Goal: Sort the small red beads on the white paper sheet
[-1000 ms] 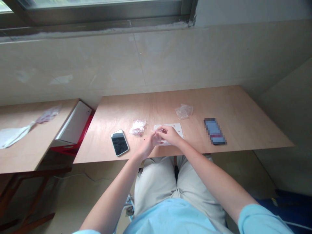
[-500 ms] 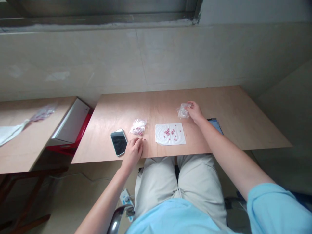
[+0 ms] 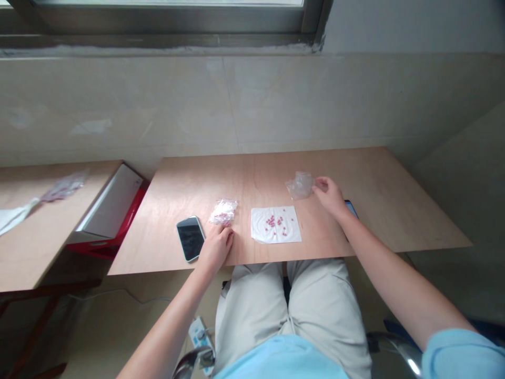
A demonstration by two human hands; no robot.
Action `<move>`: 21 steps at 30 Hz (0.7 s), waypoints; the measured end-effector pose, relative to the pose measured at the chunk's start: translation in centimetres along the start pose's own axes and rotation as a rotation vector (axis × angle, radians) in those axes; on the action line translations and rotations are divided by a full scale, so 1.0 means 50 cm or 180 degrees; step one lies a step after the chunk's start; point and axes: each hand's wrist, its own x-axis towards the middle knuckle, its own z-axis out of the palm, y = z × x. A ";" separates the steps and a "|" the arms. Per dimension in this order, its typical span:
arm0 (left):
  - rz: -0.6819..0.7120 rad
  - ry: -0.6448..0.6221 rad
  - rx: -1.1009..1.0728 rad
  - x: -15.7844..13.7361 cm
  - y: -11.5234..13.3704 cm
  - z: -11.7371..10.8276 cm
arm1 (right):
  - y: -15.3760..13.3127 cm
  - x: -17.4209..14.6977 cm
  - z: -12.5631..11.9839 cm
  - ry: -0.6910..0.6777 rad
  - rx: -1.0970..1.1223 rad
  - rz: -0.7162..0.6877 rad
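My left hand (image 3: 216, 246) rests on the table with its fingers curled together, just below a clear bag of small pink-red pieces (image 3: 223, 211). Whatever its fingertips hold, if anything, is too small or hidden. Over on the right, my right hand (image 3: 330, 196) pinches the right edge of a thin clear plastic bag (image 3: 300, 185), which lies spread on the table. Between the hands is a square white cloth or paper (image 3: 261, 231) with several pink-red bead-like pieces (image 3: 271, 221) scattered on it.
A phone (image 3: 190, 238) lies left of my left hand. A dark flat object with a blue face (image 3: 351, 208) is partly hidden under my right forearm. The wooden table (image 3: 394, 210) faces a wall. At far left, a second table (image 3: 23, 263) carries a bag and white cloth.
My right hand has shifted right and slightly nearer me, and the clear bag now looks flatter and more spread. The left hand stays about where it was; the small piece by its fingertips no longer shows.
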 end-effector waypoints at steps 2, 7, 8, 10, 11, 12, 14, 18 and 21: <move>0.0017 -0.0005 -0.0021 0.002 0.001 -0.003 | -0.010 -0.053 -0.025 -0.0106 0.0134 0.0068; 0.0120 -0.0072 -0.0188 0.024 0.028 0.005 | -0.034 -0.179 -0.090 -0.0358 0.0381 0.0374; 0.0147 -0.0095 -0.0236 0.033 0.039 0.010 | -0.039 -0.200 -0.099 -0.0427 0.0408 0.0441; 0.0198 -0.0136 -0.0325 0.055 0.067 0.022 | -0.051 -0.241 -0.109 -0.0549 0.0465 0.0550; 0.0220 -0.0145 -0.0358 0.067 0.082 0.029 | -0.057 -0.260 -0.111 -0.0584 0.0502 0.0598; 0.0247 -0.0161 -0.0376 0.079 0.097 0.035 | -0.063 -0.278 -0.112 -0.0610 0.0545 0.0646; 0.0293 -0.0209 -0.0372 0.101 0.125 0.048 | -0.074 -0.312 -0.111 -0.0634 0.0643 0.0742; 0.0321 -0.0421 -0.0362 0.123 0.157 0.063 | -0.088 -0.360 -0.113 -0.0688 0.0774 0.0881; 0.0195 -0.0364 -0.0497 0.124 0.146 0.053 | -0.090 -0.368 -0.121 -0.0745 0.0768 0.0901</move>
